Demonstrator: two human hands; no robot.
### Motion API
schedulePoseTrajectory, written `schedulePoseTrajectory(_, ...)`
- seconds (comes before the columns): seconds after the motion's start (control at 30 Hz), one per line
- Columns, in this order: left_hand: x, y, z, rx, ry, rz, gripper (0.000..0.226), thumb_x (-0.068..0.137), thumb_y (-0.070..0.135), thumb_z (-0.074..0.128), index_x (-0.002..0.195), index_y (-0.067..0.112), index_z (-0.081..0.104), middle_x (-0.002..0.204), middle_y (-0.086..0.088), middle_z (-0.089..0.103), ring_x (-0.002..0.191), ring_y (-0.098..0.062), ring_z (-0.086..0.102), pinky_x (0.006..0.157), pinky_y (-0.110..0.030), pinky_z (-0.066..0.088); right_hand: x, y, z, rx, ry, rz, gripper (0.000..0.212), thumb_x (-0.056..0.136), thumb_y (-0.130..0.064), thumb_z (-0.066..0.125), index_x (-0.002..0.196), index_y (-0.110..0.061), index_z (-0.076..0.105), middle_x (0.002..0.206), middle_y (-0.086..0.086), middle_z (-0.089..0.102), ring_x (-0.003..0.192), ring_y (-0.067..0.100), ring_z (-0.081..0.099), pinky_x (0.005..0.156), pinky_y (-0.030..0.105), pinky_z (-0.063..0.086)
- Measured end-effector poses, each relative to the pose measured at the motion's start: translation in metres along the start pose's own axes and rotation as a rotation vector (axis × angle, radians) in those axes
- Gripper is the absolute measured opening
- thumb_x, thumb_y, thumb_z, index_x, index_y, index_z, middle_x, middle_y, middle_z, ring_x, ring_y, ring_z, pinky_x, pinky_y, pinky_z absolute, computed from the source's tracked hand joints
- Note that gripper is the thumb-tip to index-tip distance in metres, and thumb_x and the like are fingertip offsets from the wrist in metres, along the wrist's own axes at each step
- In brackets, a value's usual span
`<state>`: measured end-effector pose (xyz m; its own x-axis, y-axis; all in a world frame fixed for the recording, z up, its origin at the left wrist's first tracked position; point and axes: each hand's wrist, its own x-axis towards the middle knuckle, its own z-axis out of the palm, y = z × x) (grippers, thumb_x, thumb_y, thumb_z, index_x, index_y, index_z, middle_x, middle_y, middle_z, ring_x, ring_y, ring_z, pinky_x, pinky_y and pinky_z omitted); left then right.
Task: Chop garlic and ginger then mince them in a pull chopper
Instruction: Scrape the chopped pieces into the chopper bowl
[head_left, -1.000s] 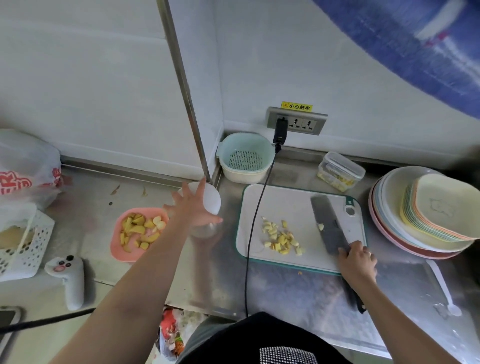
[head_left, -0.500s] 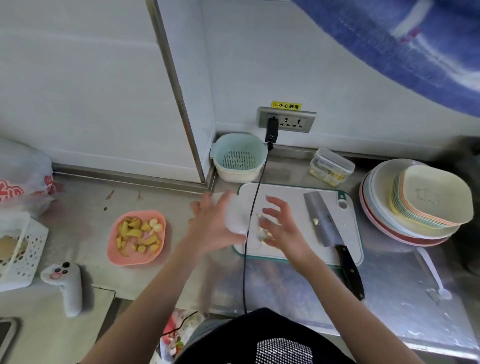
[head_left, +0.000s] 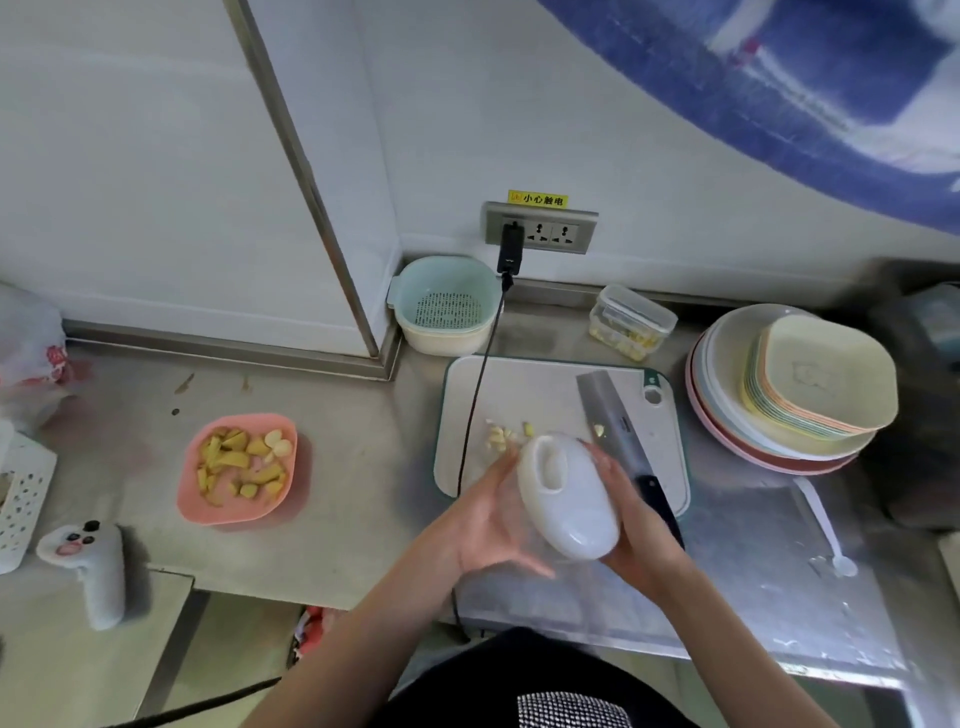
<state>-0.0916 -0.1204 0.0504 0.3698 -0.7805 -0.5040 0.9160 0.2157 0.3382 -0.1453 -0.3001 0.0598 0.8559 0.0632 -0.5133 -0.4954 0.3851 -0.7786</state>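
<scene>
**First onlooker:** Start at the left of the counter. The pink bowl (head_left: 238, 467) of ginger chunks and a few garlic cloves sits untouched. A second ago the left hand (head_left: 485, 525) was reaching past it for the pull chopper (head_left: 566, 496) at the back. Now that white chopper is up off the steel, carried to the near edge of the cutting board (head_left: 550, 384).

**Second onlooker:** And the grip?

**First onlooker:** Left hand cradles it from the side and below, fingers mostly straight, thumb spread, supporting more than clamping. The right hand (head_left: 641, 530), which a second ago lay on the cleaver's handle, has let go and now wraps the chopper's other side, fingers curled against it. The chopper is tilted, its lid and pull handle facing up at us.

**Second onlooker:** So the knife work has paused?

**First onlooker:** It looks so. The cleaver (head_left: 610, 415) lies flat on the board, a scrap of garlic stuck to the blade, nobody touching it. The chopped garlic (head_left: 501, 436) lies in a small heap just beyond the chopper.

**Second onlooker:** Next step?

**First onlooker:** My guess: off with the lid, then load it. The ginger in the bowl is only roughly cut, so that may need the cleaver again.
</scene>
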Motion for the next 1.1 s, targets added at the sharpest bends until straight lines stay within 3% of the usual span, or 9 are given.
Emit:
schedulePoseTrajectory(0.07, 0.008, -0.016, 0.001, -0.097, -0.213, -0.019, 0.082, 0.068, 0.069, 0.067, 0.134, 0.021, 0.056, 0.14, -0.014, 0.051, 0.125, -0.044, 0.047, 0.088, -0.074, 0.037, 0.0, -0.003, 0.002, -0.303, 0.101, -0.06, 0.03, 0.099, -0.047, 0.041, 0.12, -0.039, 0.06, 0.126, -0.001, 0.063, 0.107, 0.013, 0.064, 0.08, 0.03, 0.052)
schedulePoseTrajectory(0.17, 0.013, -0.025, 0.004, -0.12, -0.141, -0.054, 0.074, 0.061, 0.061, 0.078, 0.119, 0.016, 0.068, 0.126, -0.018, 0.061, 0.111, -0.04, 0.06, 0.087, -0.062, 0.048, 0.001, -0.021, -0.004, -0.713, 0.17, -0.125, 0.033, 0.101, -0.026, 0.041, 0.125, -0.048, 0.051, 0.133, -0.005, 0.054, 0.117, 0.011, 0.052, 0.096, 0.026, 0.042)
schedulePoseTrajectory(0.23, 0.018, -0.03, 0.004, -0.064, -0.022, -0.086, 0.074, 0.057, 0.06, 0.081, 0.115, 0.016, 0.07, 0.119, -0.017, 0.066, 0.106, -0.037, 0.064, 0.087, -0.056, 0.051, -0.001, -0.027, -0.002, -0.706, -0.041, 0.031, 0.041, 0.1, -0.038, 0.041, 0.139, -0.048, 0.032, 0.144, -0.004, 0.04, 0.13, 0.019, 0.043, 0.108, 0.037, 0.036)
schedulePoseTrajectory(0.33, 0.026, -0.038, 0.007, -0.024, 0.11, -0.116, 0.075, 0.065, 0.064, 0.072, 0.121, 0.017, 0.063, 0.117, -0.015, 0.067, 0.105, -0.034, 0.066, 0.084, -0.053, 0.052, -0.002, -0.03, 0.004, -0.898, -0.104, 0.184, 0.068, 0.085, -0.063, 0.052, 0.142, -0.05, 0.017, 0.14, 0.002, 0.034, 0.124, 0.027, 0.045, 0.101, 0.04, 0.042)
schedulePoseTrajectory(0.57, 0.028, -0.049, 0.006, 0.027, 0.027, 0.048, 0.068, 0.062, 0.064, 0.076, 0.116, 0.024, 0.069, 0.118, -0.008, 0.067, 0.11, -0.028, 0.064, 0.08, -0.05, 0.053, -0.007, -0.028, -0.002, -0.999, -0.126, -0.034, 0.065, 0.076, -0.051, 0.066, 0.129, -0.055, 0.029, 0.127, 0.001, 0.044, 0.112, 0.021, 0.049, 0.096, 0.042, 0.047)
schedulePoseTrajectory(0.7, 0.037, -0.051, 0.005, -0.075, 0.14, -0.023, 0.069, 0.049, 0.066, 0.08, 0.1, 0.021, 0.077, 0.103, -0.01, 0.072, 0.093, -0.029, 0.07, 0.075, -0.048, 0.055, -0.012, -0.034, -0.011, -1.119, -0.17, -0.138, 0.072, 0.062, -0.057, 0.065, 0.125, -0.066, 0.03, 0.135, -0.015, 0.032, 0.128, 0.02, 0.033, 0.104, 0.042, 0.037)
schedulePoseTrajectory(0.8, 0.042, -0.051, 0.0, -0.135, 0.202, -0.106, 0.077, 0.059, 0.07, 0.069, 0.111, 0.013, 0.068, 0.1, -0.017, 0.07, 0.087, -0.035, 0.068, 0.077, -0.048, 0.052, -0.018, -0.037, -0.015, -1.286, -0.278, -0.261, 0.079, 0.06, -0.053, 0.071, 0.125, -0.068, 0.029, 0.144, -0.023, 0.015, 0.137, 0.015, 0.013, 0.105, 0.036, 0.028)
schedulePoseTrajectory(0.97, 0.04, -0.049, 0.005, -0.265, 0.132, -0.083, 0.066, 0.071, 0.07, 0.064, 0.114, 0.02, 0.069, 0.116, -0.02, 0.066, 0.111, -0.046, 0.057, 0.088, -0.059, 0.047, -0.023, -0.059, -0.023, -0.686, -0.191, -0.307, 0.076, 0.067, -0.04, 0.07, 0.133, -0.041, 0.032, 0.136, -0.013, 0.04, 0.127, 0.009, 0.043, 0.095, 0.024, 0.044)
schedulePoseTrajectory(1.1, 0.037, -0.048, 0.011, -0.29, 0.041, -0.068, 0.08, 0.057, 0.068, 0.068, 0.118, 0.016, 0.059, 0.144, -0.012, 0.046, 0.127, -0.045, 0.044, 0.089, -0.056, 0.046, -0.021, -0.072, -0.031, -0.276, -0.072, -0.24, 0.07, 0.064, -0.043, 0.063, 0.129, -0.03, 0.041, 0.126, 0.005, 0.052, 0.111, 0.02, 0.058, 0.088, 0.038, 0.053)
